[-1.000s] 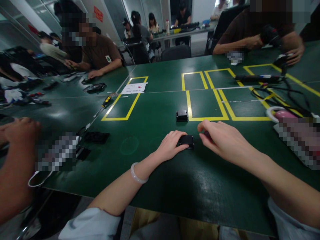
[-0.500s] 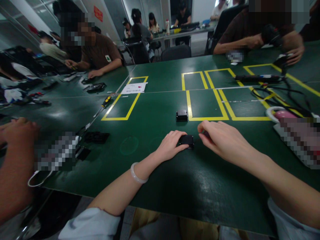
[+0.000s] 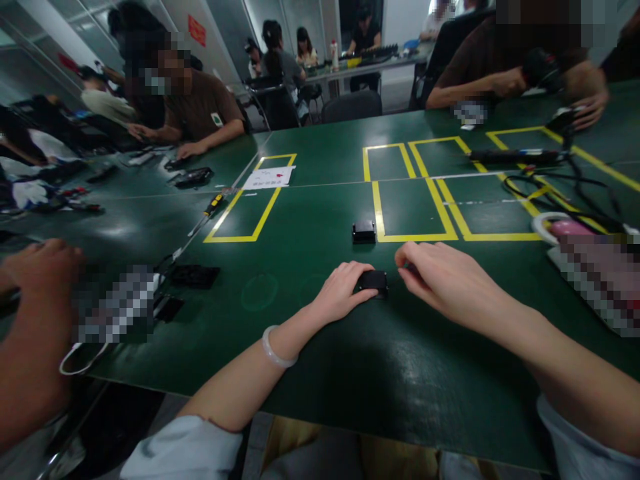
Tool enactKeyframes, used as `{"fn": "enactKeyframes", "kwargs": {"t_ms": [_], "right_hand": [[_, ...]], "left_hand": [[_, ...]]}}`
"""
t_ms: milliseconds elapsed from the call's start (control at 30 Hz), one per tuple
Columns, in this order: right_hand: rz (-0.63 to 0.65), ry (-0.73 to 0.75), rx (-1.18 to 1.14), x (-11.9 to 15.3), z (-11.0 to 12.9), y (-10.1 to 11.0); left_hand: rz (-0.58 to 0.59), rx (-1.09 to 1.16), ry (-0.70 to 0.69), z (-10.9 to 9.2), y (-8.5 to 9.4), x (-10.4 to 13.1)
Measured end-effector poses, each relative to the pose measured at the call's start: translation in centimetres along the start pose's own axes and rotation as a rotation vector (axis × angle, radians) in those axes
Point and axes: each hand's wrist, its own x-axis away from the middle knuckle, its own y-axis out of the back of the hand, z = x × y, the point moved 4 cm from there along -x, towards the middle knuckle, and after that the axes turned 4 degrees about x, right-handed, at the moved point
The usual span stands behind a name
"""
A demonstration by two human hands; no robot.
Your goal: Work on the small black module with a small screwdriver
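Note:
A small black rectangular block [image 3: 375, 283] lies on the green table, with small bright bits at its edges. My left hand [image 3: 345, 290] grips it from the left, fingers over the far side and thumb along the near side. Just right of the block, my right hand [image 3: 434, 272] hovers with its fingers curled toward the thumb. Whatever those fingers may hold is hidden from view. Beyond my hands stands a second black block [image 3: 364, 231] of similar look, touched by neither hand.
Yellow tape [image 3: 417, 237] outlines rectangles on the table. A yellow-and-black screwdriver [image 3: 214, 205] lies left, near a paper sheet [image 3: 270, 177]. Black cables [image 3: 575, 193] coil at right, beside a pink-and-white object [image 3: 575, 228]. At far left is another person's hand [image 3: 43, 263]; co-workers sit across.
My hands and both black blocks stay in place. At the left, the neighbouring person's hand has shifted slightly.

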Motion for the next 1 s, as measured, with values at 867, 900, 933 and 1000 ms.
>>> {"fn": "enactKeyframes", "kwargs": {"t_ms": [867,900,933,1000], "right_hand": [[-0.018,0.032,-0.029,0.10,0.25,0.31],[-0.012,0.032,-0.034,0.12,0.25,0.31],[-0.005,0.032,-0.040,0.14,0.25,0.31],[0.010,0.037,-0.060,0.16,0.29,0.33]], "left_hand": [[-0.004,-0.002,-0.018,-0.13,0.06,0.04],[-0.003,-0.002,-0.017,-0.14,0.05,0.04],[-0.001,-0.002,-0.016,-0.14,0.03,0.03],[0.003,-0.004,-0.013,-0.15,0.03,0.03]]}}
